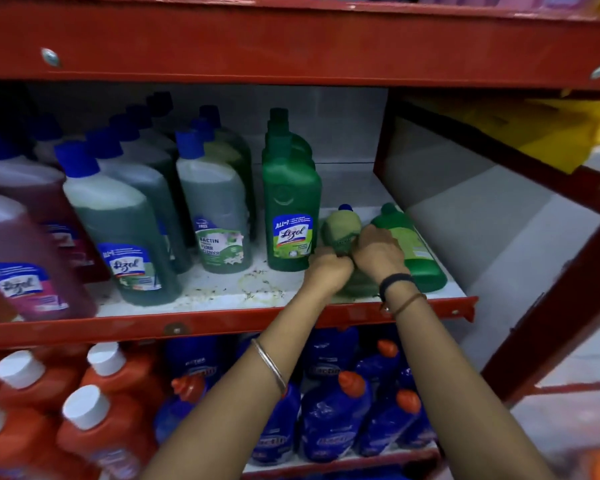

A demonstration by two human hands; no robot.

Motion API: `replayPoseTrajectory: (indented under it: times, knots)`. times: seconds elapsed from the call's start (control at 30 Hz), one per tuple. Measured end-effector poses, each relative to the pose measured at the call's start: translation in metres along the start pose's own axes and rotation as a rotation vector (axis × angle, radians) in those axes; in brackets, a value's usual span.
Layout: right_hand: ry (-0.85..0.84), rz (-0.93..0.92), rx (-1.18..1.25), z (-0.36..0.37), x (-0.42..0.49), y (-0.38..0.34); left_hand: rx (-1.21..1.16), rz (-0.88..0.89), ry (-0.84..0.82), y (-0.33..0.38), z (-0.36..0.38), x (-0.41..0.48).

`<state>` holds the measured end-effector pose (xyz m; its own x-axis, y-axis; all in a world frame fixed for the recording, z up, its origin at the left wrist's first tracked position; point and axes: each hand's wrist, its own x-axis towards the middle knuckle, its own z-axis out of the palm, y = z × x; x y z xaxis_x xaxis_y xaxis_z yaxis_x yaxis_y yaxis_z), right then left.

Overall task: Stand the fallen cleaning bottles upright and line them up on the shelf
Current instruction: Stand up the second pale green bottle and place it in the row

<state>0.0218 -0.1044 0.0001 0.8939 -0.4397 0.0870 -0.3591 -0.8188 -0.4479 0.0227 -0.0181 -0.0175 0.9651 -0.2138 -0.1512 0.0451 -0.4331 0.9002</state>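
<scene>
Two fallen bottles lie on the white shelf [194,299] at its right end, caps pointing toward the back wall. Nearer the middle is a pale bottle [342,227] with a blue cap, and both hands are on it: the left hand [328,270] is curled around its lower body from the left, and the right hand [376,252] grips it from the right, fingers closed over the label. Their knuckles nearly meet above the bottle, so much of its lower half is hidden. Just beside it on the right, touching or nearly touching the right hand, lies a green bottle [409,247] with a green cap, its base close to the shelf's red front edge. Left of the pale bottle, a Lizol bottle [290,202], dark green, stands upright with more of the same lined up behind it. Further left stand rows of blue-capped bottles [215,209], greenish and then pink, somewhat blurred. Dried stains mark the shelf in front of them. Below, a lower shelf holds orange bottles [94,427] with white caps and blue bottles [333,420] with orange caps.
</scene>
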Motion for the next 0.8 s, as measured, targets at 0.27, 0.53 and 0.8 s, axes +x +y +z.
replayPoseTrajectory:
  times: [0.27, 0.53, 0.8]
  knots:
    - [-0.069, 0.091, 0.345, -0.013, -0.003, 0.017, -0.578, -0.116, -0.037, 0.002, -0.012, -0.01]
    - [-0.284, -0.011, 1.057, -0.036, -0.055, 0.014, -0.603, 0.233, -0.176, -0.034, -0.048, -0.054]
    - [-0.187, -0.317, 0.998, -0.006, -0.09, -0.055, -0.393, 0.491, 0.094, -0.072, -0.118, -0.079]
